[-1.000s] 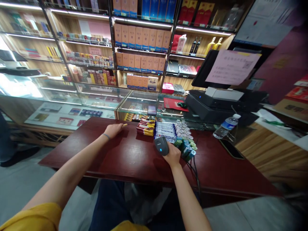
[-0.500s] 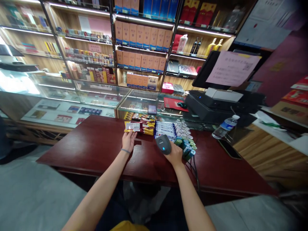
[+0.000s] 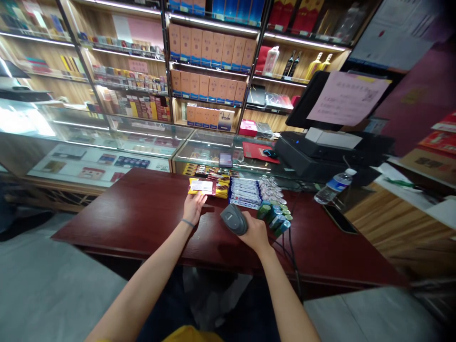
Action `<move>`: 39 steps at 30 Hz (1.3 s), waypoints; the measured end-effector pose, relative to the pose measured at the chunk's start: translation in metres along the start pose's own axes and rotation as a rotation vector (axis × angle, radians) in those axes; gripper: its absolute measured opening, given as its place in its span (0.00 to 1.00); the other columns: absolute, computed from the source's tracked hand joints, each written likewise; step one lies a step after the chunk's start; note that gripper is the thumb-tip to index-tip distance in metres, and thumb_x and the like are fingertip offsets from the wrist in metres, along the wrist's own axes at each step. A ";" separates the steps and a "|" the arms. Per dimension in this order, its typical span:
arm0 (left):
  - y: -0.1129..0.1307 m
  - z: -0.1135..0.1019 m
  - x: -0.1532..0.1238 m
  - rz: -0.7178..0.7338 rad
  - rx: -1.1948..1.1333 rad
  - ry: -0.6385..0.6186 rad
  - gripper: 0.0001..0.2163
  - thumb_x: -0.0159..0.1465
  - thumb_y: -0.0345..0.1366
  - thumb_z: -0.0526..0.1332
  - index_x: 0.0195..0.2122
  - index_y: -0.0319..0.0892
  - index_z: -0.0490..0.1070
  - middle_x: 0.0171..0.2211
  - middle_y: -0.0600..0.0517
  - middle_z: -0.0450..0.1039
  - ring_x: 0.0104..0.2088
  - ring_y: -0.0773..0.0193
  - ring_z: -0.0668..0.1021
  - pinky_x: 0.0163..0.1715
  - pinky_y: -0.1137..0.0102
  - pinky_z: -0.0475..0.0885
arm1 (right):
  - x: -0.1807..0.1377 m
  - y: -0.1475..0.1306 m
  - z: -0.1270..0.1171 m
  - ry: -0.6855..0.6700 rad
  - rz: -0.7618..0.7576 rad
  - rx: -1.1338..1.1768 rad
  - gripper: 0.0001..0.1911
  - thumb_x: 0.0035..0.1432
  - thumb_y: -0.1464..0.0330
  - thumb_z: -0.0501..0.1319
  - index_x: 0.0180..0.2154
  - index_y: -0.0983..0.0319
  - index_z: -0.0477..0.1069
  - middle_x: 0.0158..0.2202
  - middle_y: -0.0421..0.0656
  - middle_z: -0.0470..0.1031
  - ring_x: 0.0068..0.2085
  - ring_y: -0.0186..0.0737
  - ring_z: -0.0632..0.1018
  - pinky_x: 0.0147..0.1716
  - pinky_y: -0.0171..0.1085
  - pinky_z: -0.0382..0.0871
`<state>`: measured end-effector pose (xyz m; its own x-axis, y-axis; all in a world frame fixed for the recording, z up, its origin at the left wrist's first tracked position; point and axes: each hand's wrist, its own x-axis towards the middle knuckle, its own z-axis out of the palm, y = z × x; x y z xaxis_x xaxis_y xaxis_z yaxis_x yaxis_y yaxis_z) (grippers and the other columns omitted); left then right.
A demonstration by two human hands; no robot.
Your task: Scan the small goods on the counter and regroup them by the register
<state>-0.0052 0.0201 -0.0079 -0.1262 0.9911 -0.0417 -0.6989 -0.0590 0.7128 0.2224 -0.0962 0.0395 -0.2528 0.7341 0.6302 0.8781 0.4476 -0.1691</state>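
Note:
My left hand (image 3: 194, 204) holds up a flat red and yellow packet (image 3: 201, 186) with a white label, just above the dark red counter (image 3: 142, 213). My right hand (image 3: 255, 233) grips a grey handheld barcode scanner (image 3: 233, 219), its head turned left toward the packet. Its cable (image 3: 291, 256) runs off the counter's near edge. Beside the packet lies a stack of similar packets (image 3: 221, 186), then blue and white boxes (image 3: 244, 193), a group of small clear bottles (image 3: 271, 188) and green-capped tubes (image 3: 276, 217).
A water bottle (image 3: 332, 187) and a dark phone (image 3: 342, 219) lie on the counter's right side. A black till with monitor (image 3: 320, 142) stands behind. Glass display cases (image 3: 117, 147) and stocked shelves (image 3: 206, 61) fill the back. Grey floor lies left.
My left hand moved from the counter's left to the stack, picked up a packet and raised it. My right hand swung the scanner's head left toward it.

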 end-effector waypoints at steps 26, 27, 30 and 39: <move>0.063 0.037 0.043 0.812 1.017 0.044 0.14 0.66 0.42 0.57 0.45 0.41 0.77 0.44 0.46 0.78 0.46 0.58 0.78 0.50 0.64 0.72 | -0.011 0.049 0.032 0.509 -0.082 -0.063 0.14 0.59 0.67 0.59 0.46 0.65 0.70 0.31 0.46 0.77 0.32 0.42 0.80 0.31 0.38 0.75; 0.066 0.042 0.047 0.875 1.127 -0.054 0.14 0.67 0.41 0.56 0.47 0.42 0.76 0.46 0.47 0.78 0.48 0.58 0.78 0.52 0.63 0.71 | -0.012 0.050 0.034 0.509 -0.076 -0.057 0.15 0.58 0.67 0.59 0.46 0.66 0.70 0.32 0.46 0.77 0.32 0.42 0.80 0.31 0.38 0.75; 0.066 0.055 0.062 0.961 1.452 -0.369 0.14 0.68 0.36 0.54 0.52 0.46 0.74 0.51 0.48 0.76 0.52 0.59 0.77 0.54 0.64 0.71 | -0.012 0.052 0.037 0.503 -0.059 -0.038 0.17 0.58 0.67 0.60 0.48 0.67 0.69 0.33 0.47 0.78 0.33 0.42 0.80 0.32 0.38 0.75; 0.025 0.086 0.091 0.767 1.884 -0.693 0.17 0.62 0.31 0.61 0.53 0.49 0.72 0.47 0.45 0.78 0.47 0.55 0.79 0.47 0.65 0.71 | -0.009 0.045 0.030 0.514 -0.015 -0.002 0.14 0.60 0.67 0.60 0.46 0.66 0.70 0.34 0.48 0.79 0.33 0.42 0.80 0.33 0.39 0.76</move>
<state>0.0264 0.1196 0.0668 0.5467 0.7342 0.4025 0.7537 -0.6409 0.1454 0.2520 -0.0678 0.0037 -0.0334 0.3815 0.9238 0.8769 0.4547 -0.1560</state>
